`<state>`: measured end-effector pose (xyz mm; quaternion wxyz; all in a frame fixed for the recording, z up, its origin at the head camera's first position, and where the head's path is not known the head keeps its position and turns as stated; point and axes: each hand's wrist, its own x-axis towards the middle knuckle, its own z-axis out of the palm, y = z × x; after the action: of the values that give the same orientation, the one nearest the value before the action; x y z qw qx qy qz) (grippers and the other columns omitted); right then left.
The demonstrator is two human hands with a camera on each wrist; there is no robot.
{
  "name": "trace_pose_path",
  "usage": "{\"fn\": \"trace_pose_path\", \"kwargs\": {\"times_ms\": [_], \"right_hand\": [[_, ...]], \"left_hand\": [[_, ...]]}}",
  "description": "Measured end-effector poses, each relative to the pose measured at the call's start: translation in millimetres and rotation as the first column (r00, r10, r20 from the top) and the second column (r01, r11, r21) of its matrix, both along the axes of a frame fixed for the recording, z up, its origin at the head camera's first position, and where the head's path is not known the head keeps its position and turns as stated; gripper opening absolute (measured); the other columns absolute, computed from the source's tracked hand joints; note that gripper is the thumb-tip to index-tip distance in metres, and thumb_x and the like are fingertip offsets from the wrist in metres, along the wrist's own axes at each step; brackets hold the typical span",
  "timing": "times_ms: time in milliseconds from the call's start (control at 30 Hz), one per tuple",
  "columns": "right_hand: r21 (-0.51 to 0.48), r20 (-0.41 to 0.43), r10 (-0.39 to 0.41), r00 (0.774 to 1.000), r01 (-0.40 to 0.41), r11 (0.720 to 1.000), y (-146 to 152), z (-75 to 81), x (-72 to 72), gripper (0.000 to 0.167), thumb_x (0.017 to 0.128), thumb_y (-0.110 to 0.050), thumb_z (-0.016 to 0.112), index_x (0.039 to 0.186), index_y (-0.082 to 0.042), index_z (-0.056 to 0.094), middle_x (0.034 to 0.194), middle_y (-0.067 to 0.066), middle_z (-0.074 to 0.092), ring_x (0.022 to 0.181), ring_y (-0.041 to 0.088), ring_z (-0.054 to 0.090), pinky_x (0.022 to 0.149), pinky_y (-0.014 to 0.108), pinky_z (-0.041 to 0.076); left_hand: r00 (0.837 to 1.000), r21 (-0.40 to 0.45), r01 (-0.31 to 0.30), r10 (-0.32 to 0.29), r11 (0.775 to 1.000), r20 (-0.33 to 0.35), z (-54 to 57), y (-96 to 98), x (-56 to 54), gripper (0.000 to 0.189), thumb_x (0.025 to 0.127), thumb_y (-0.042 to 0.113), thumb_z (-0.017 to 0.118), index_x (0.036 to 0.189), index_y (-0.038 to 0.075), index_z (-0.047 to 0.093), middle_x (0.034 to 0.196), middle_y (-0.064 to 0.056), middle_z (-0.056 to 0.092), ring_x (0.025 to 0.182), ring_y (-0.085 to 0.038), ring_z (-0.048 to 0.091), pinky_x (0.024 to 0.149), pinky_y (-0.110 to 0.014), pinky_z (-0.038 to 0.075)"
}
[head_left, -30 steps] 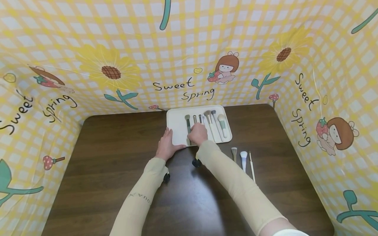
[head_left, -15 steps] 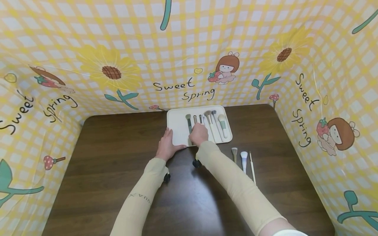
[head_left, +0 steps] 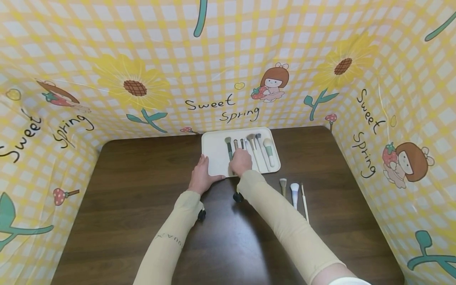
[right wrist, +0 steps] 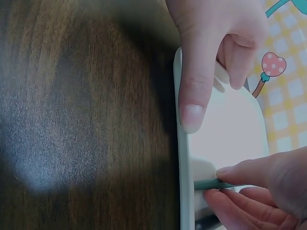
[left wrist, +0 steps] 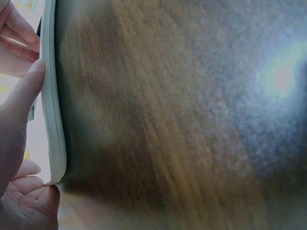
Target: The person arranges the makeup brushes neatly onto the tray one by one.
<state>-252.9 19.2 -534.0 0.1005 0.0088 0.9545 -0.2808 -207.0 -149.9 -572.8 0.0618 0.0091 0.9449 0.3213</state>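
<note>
A white rectangular tray (head_left: 215,148) lies at the back of the table with a row of makeup brushes in its right part. My right hand (head_left: 241,162) pinches the handle of a green makeup brush (head_left: 229,147), the leftmost of the row; in the right wrist view the green handle (right wrist: 206,184) shows between thumb and fingers, low over the tray. My left hand (head_left: 200,177) grips the tray's front left corner, thumb (left wrist: 29,88) along the front rim and fingers (left wrist: 31,191) round the side. The right hand hides the lower handles of the neighbouring brushes.
Right of the held brush lie several more makeup brushes, among them a pale green one (head_left: 268,152). Three brushes, one with a blue and white handle (head_left: 294,194), lie on the dark wooden table (head_left: 124,206) front right of the tray. Yellow checked cloth (head_left: 213,79) walls the table in.
The green brush has shifted slightly to the right inside the tray, together with my right hand. My left hand keeps its place at the tray's corner.
</note>
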Motion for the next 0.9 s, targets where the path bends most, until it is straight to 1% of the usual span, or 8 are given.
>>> {"fn": "trace_pose_path", "kwargs": {"times_ms": [167,300,367,433,500,567,667,900], "right_hand": [[-0.016,-0.031,0.002,1.000,-0.002,1.000,1.0,-1.9,-1.4,0.035,0.089,-0.003,0.066,0.062,-0.012,0.045,0.054,-0.002,0.038,0.050,0.015,0.033,0.046,0.031,0.031],[-0.016,-0.100,-0.008,0.995,0.006,1.000,2.9,-1.2,-2.3,0.012,0.088,-0.010,0.070,0.078,-0.007,0.065,0.065,0.000,0.054,0.059,0.015,0.047,0.054,0.032,0.042],[-0.025,-0.126,-0.018,0.992,0.015,1.000,4.4,0.6,-2.0,0.010,0.088,-0.015,0.073,0.089,-0.005,0.072,0.074,0.004,0.064,0.066,0.017,0.056,0.060,0.033,0.048],[-0.050,-0.138,-0.033,0.990,0.027,0.998,6.3,3.9,-1.0,0.022,0.089,-0.020,0.073,0.103,-0.003,0.075,0.089,0.009,0.072,0.074,0.019,0.063,0.066,0.033,0.053],[-0.086,-0.127,-0.042,0.991,0.031,0.996,9.0,7.7,0.0,0.027,0.091,-0.022,0.071,0.109,-0.002,0.074,0.094,0.013,0.073,0.072,0.021,0.064,0.064,0.035,0.053],[-0.108,-0.134,-0.051,0.990,0.037,0.993,12.2,12.6,1.6,0.041,0.093,-0.025,0.071,0.125,0.001,0.069,0.103,0.015,0.074,0.075,0.022,0.067,0.066,0.036,0.056],[-0.141,-0.132,-0.062,0.989,0.043,0.989,18.5,18.6,3.5,0.049,0.094,-0.027,0.070,0.133,0.001,0.064,0.097,0.014,0.073,0.075,0.024,0.068,0.067,0.038,0.055],[-0.250,-0.129,-0.084,0.988,0.049,0.967,37.5,25.8,8.9,0.060,0.094,-0.033,0.072,0.143,-0.001,0.056,0.121,0.020,0.068,0.106,0.031,0.066,0.085,0.044,0.054]], "left_hand": [[1.000,0.002,-0.004,0.004,1.000,0.000,-1.9,-0.6,-0.7,0.116,0.077,0.049,0.088,0.156,-0.009,0.026,0.162,-0.031,0.016,0.146,-0.045,0.027,0.113,-0.050,0.033],[1.000,0.007,-0.006,0.006,1.000,-0.001,-3.2,-1.1,-1.0,0.115,0.077,0.049,0.088,0.157,-0.008,0.027,0.162,-0.031,0.017,0.145,-0.045,0.028,0.113,-0.051,0.034],[1.000,0.005,-0.003,0.003,1.000,0.003,-3.3,-1.0,-0.9,0.115,0.078,0.050,0.087,0.157,-0.008,0.026,0.163,-0.030,0.016,0.145,-0.045,0.028,0.113,-0.051,0.034],[1.000,0.003,-0.001,0.001,1.000,0.008,-2.8,-0.7,-0.7,0.115,0.078,0.050,0.087,0.157,-0.008,0.026,0.163,-0.030,0.015,0.145,-0.045,0.028,0.113,-0.051,0.034],[1.000,0.003,-0.001,0.001,1.000,0.010,-2.5,-0.6,-0.6,0.115,0.078,0.050,0.087,0.157,-0.008,0.026,0.163,-0.030,0.015,0.145,-0.045,0.028,0.113,-0.052,0.034],[1.000,0.000,-0.001,0.001,1.000,0.010,-2.1,-0.3,-0.7,0.115,0.078,0.050,0.087,0.157,-0.008,0.026,0.163,-0.030,0.015,0.145,-0.046,0.028,0.113,-0.052,0.034],[1.000,-0.005,-0.002,0.002,1.000,0.008,-2.8,-0.2,-1.1,0.115,0.078,0.050,0.087,0.157,-0.008,0.026,0.163,-0.030,0.016,0.145,-0.045,0.028,0.113,-0.051,0.034],[1.000,-0.006,-0.008,0.008,1.000,0.001,-2.9,0.1,-2.0,0.116,0.077,0.049,0.088,0.156,-0.009,0.028,0.162,-0.031,0.017,0.145,-0.046,0.029,0.113,-0.052,0.034]]}}
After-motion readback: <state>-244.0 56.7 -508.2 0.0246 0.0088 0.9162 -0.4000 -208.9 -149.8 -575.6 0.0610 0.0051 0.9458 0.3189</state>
